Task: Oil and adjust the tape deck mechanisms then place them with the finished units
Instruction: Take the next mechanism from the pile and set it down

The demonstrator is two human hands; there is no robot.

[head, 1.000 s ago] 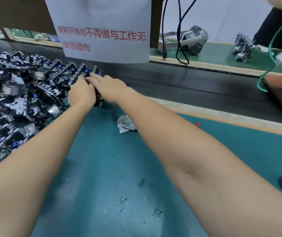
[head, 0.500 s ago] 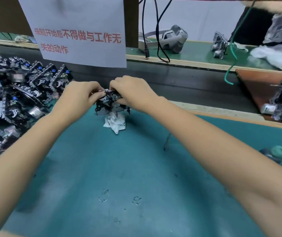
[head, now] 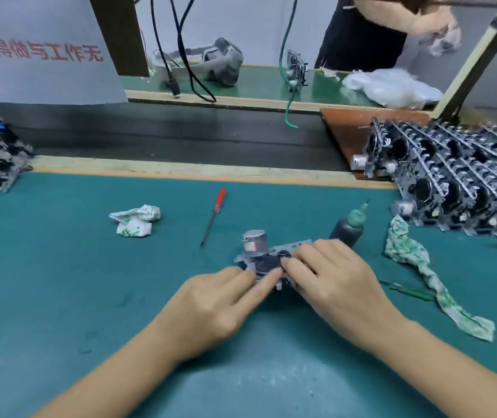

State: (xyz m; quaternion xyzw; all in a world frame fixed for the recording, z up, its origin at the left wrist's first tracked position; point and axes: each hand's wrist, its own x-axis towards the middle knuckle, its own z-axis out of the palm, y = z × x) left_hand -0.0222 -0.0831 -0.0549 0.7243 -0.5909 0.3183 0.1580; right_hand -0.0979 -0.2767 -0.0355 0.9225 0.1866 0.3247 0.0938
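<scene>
Both hands clamped on tape deck mechanism; sign reads "不得做与工作无".

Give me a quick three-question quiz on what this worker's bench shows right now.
1. True or false: both hands, left hand and right hand, touch the mechanism on the green mat.
2. What lies nearer the oil bottle: A) the red screwdriver, B) the long rag?
3. On which side of the mat is the neat row of units?

Key: 1 true; 2 B; 3 right.
</scene>
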